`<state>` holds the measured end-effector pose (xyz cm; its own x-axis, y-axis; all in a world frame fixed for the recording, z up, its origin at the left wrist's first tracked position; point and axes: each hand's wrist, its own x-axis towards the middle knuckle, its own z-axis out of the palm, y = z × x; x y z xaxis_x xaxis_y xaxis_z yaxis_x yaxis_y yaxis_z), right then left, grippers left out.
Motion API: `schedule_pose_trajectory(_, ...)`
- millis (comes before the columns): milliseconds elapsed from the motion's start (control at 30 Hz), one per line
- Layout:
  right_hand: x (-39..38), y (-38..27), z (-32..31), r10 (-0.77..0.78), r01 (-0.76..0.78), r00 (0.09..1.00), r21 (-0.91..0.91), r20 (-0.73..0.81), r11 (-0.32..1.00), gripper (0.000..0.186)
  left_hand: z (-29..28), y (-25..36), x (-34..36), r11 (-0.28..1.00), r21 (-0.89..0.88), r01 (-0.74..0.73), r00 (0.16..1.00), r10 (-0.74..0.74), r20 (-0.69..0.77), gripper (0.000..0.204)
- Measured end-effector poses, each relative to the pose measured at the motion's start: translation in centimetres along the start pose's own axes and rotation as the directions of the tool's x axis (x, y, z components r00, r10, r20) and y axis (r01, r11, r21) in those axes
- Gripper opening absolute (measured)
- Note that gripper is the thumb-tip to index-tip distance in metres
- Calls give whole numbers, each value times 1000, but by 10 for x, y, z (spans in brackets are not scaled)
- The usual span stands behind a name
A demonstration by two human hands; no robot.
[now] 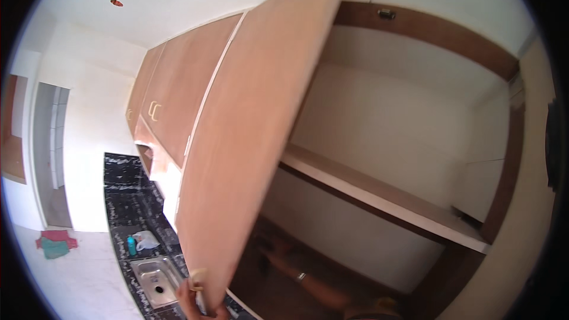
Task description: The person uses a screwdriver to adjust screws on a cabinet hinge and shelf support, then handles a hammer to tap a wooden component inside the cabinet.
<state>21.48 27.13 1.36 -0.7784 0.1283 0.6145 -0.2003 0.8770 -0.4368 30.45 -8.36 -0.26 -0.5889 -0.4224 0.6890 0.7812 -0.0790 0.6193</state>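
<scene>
My left hand (195,299) grips the lower edge of an open plywood cabinet door (255,112), beside its pale handle (197,278). My right hand (278,252), with a band on its wrist, reaches into the shadowed lower compartment of the cabinet, closed around a dark object that I cannot make out. Above it runs the cabinet's shelf (379,192), with a pale edge; the upper compartment holds nothing visible. A small metal catch (386,13) is on the top frame.
Closed wall cabinets (201,71) continue leftward. Below are a black stone counter (118,201), steel sink (151,269), teal bottle (131,246) and plastic bag (146,239). Pink and green cloths (54,248) lie on the floor near a doorway (59,142).
</scene>
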Motion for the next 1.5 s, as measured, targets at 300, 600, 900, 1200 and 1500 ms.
schedule_pose_trajectory(300,25,-14,-26,61,-61,998,-10,14,998,51,-84,-107,91,832,-395,389,786,-524,-329,65)
schedule_pose_trajectory(600,26,-1,-8,101,-101,994,0,46,995,42,-107,-257,200,560,-704,438,760,-648,-43,65)
schedule_pose_trajectory(900,46,-97,-24,39,-32,996,-90,85,995,40,54,-310,192,444,-613,654,711,-638,296,51)
schedule_pose_trajectory(1200,10,-40,-65,419,-419,908,13,-2,908,44,35,-311,184,504,-218,836,549,-763,342,47)
schedule_pose_trajectory(1500,-19,-45,-111,372,-395,911,-117,-177,911,44,193,-214,156,967,249,46,589,-228,775,27)
